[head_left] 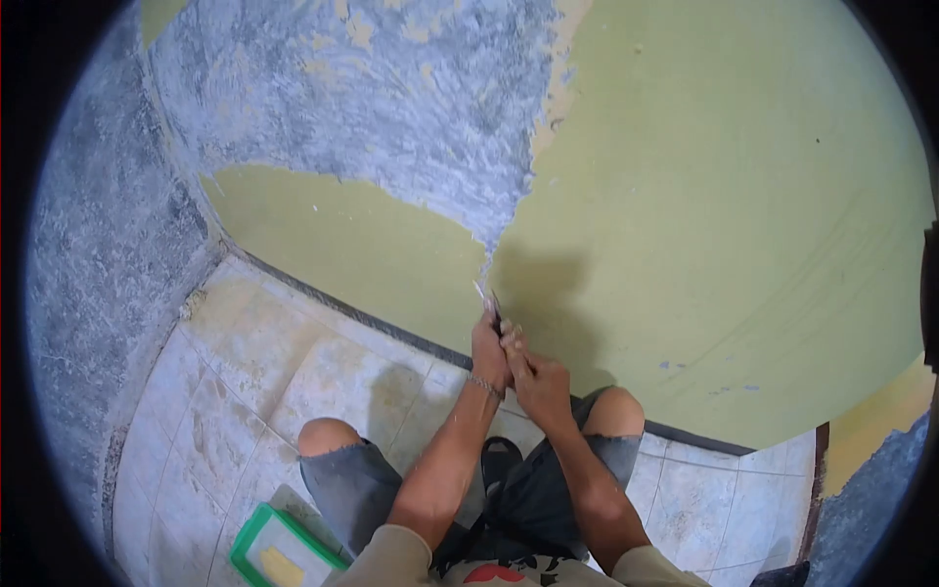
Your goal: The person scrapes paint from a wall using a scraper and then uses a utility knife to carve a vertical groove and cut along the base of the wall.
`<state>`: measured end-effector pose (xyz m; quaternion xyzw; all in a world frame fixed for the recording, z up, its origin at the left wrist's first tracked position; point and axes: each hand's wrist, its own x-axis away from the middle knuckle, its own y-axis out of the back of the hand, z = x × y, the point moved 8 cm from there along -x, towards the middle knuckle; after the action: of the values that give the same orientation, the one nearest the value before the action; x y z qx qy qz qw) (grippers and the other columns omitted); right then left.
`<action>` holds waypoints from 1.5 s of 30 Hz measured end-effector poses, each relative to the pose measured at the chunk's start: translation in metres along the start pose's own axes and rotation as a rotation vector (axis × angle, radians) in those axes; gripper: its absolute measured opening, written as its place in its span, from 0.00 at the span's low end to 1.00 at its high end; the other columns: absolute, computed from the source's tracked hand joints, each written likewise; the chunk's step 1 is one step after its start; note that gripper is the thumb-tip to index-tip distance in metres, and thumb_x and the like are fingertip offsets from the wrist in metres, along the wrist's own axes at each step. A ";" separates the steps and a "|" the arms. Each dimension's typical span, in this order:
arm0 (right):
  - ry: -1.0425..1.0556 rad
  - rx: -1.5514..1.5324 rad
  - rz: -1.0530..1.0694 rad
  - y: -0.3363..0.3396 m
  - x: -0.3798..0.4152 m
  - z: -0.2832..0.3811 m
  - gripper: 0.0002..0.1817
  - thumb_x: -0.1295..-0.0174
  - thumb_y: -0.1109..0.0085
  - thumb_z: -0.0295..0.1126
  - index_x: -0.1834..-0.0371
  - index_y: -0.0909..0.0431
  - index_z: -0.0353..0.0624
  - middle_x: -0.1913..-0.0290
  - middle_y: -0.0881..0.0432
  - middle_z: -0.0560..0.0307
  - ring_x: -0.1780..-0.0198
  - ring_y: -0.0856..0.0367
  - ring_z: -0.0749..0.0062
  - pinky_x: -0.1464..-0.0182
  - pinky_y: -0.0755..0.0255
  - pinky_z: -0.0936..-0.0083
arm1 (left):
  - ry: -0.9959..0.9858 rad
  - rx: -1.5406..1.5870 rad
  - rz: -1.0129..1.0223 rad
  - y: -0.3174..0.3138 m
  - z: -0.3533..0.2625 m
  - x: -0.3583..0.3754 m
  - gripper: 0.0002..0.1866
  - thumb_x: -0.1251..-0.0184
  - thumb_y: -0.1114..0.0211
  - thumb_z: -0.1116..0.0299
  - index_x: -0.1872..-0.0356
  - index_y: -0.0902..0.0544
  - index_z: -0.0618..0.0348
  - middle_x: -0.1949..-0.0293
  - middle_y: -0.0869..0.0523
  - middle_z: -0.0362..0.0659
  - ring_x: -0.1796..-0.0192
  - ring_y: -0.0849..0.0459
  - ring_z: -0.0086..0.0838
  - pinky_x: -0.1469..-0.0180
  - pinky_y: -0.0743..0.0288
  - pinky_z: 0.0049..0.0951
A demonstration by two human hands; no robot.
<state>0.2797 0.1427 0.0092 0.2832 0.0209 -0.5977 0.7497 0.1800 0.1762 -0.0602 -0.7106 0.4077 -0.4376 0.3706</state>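
A thin, narrow-bladed scraper (pixel 496 311) meets the green painted wall (pixel 381 225) just below the tip of a bare grey patch (pixel 430 108). My left hand (pixel 489 350) is closed around the tool close to its blade, with a chain bracelet on the wrist. Just behind and to the right, my right hand (pixel 538 382) is closed at the handle end, touching the left. A pale sliver, perhaps lifted paint, sticks out beside the blade. The fingers hide most of the handle.
A green-rimmed tray (pixel 256 533) with a yellowish piece inside sits on the dusty tiled floor (pixel 235 411) at lower left. A grey wall (pixel 108 235) meets the green one in a corner. My bent knees are close to the dark baseboard (pixel 391 331).
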 end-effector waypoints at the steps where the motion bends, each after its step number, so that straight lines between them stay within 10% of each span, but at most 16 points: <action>1: 0.133 -0.114 -0.115 0.006 -0.001 0.009 0.14 0.38 0.44 0.40 0.61 0.17 0.40 0.80 0.23 0.40 0.78 0.20 0.50 0.74 0.31 0.62 | 0.009 0.035 -0.022 -0.003 0.000 0.002 0.25 0.27 0.54 0.46 0.82 0.34 0.49 0.90 0.39 0.33 0.88 0.40 0.22 0.85 0.41 0.24; 5: -0.158 0.051 0.111 -0.006 -0.003 -0.010 0.14 0.37 0.44 0.39 0.62 0.17 0.38 0.81 0.24 0.41 0.81 0.22 0.55 0.76 0.32 0.64 | -0.030 -0.037 -0.016 -0.003 -0.015 -0.004 0.23 0.26 0.53 0.48 0.78 0.33 0.51 0.90 0.38 0.34 0.89 0.40 0.22 0.85 0.40 0.24; 7: 0.059 0.021 -0.056 0.003 -0.001 0.006 0.16 0.35 0.44 0.37 0.70 0.21 0.32 0.86 0.33 0.47 0.81 0.39 0.78 0.78 0.40 0.70 | -0.010 -0.029 -0.027 -0.010 -0.011 0.006 0.21 0.26 0.53 0.49 0.76 0.32 0.51 0.89 0.37 0.34 0.89 0.41 0.21 0.85 0.40 0.24; 10: -0.137 0.089 0.088 -0.004 -0.017 -0.004 0.16 0.35 0.44 0.38 0.70 0.20 0.33 0.86 0.32 0.48 0.82 0.36 0.77 0.78 0.38 0.71 | -0.006 0.005 -0.050 -0.007 -0.015 -0.006 0.19 0.26 0.54 0.50 0.72 0.30 0.51 0.87 0.35 0.33 0.89 0.41 0.20 0.85 0.41 0.23; 11: -0.176 -0.022 0.095 -0.007 -0.013 -0.008 0.15 0.36 0.44 0.39 0.67 0.17 0.38 0.81 0.27 0.38 0.82 0.25 0.54 0.76 0.34 0.64 | -0.030 0.008 -0.024 -0.007 -0.017 -0.011 0.18 0.26 0.54 0.50 0.71 0.29 0.51 0.86 0.35 0.33 0.89 0.40 0.20 0.85 0.41 0.23; 27: -0.065 0.051 0.064 0.005 -0.018 0.017 0.14 0.34 0.47 0.40 0.62 0.16 0.42 0.81 0.29 0.37 0.82 0.30 0.49 0.76 0.34 0.65 | 0.007 -0.086 -0.011 -0.030 -0.016 0.014 0.22 0.26 0.54 0.46 0.75 0.30 0.50 0.88 0.36 0.33 0.88 0.38 0.20 0.85 0.41 0.22; 36: -0.172 -0.180 0.018 0.016 -0.024 0.027 0.15 0.36 0.44 0.37 0.67 0.20 0.32 0.82 0.29 0.38 0.80 0.30 0.79 0.74 0.34 0.66 | -0.051 -0.141 -0.079 -0.059 -0.036 0.007 0.21 0.27 0.53 0.46 0.75 0.33 0.48 0.86 0.35 0.33 0.88 0.40 0.21 0.85 0.39 0.23; 39: -0.136 -0.097 0.096 0.016 -0.033 0.027 0.18 0.34 0.45 0.37 0.75 0.19 0.34 0.87 0.32 0.64 0.83 0.35 0.84 0.81 0.41 0.78 | -0.084 -0.067 -0.060 -0.057 -0.036 0.006 0.20 0.27 0.52 0.46 0.72 0.31 0.48 0.85 0.35 0.33 0.87 0.39 0.20 0.84 0.38 0.23; 42: 0.040 0.020 0.096 0.014 -0.004 0.026 0.13 0.33 0.46 0.34 0.57 0.16 0.37 0.82 0.28 0.66 0.80 0.34 0.85 0.81 0.41 0.82 | -0.041 -0.059 -0.080 -0.034 -0.023 0.021 0.19 0.28 0.51 0.45 0.69 0.30 0.49 0.84 0.34 0.33 0.86 0.38 0.20 0.83 0.37 0.23; 45: -0.211 -0.342 0.206 -0.003 0.040 -0.010 0.18 0.32 0.47 0.32 0.41 0.24 0.42 0.75 0.25 0.66 0.79 0.34 0.87 0.79 0.41 0.86 | 0.022 -0.050 -0.074 0.010 -0.003 0.031 0.19 0.30 0.48 0.45 0.65 0.28 0.51 0.82 0.33 0.34 0.83 0.34 0.21 0.79 0.32 0.24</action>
<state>0.2910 0.1111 -0.0153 0.0884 0.0142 -0.5321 0.8419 0.1837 0.1433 -0.0580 -0.7293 0.3962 -0.4484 0.3318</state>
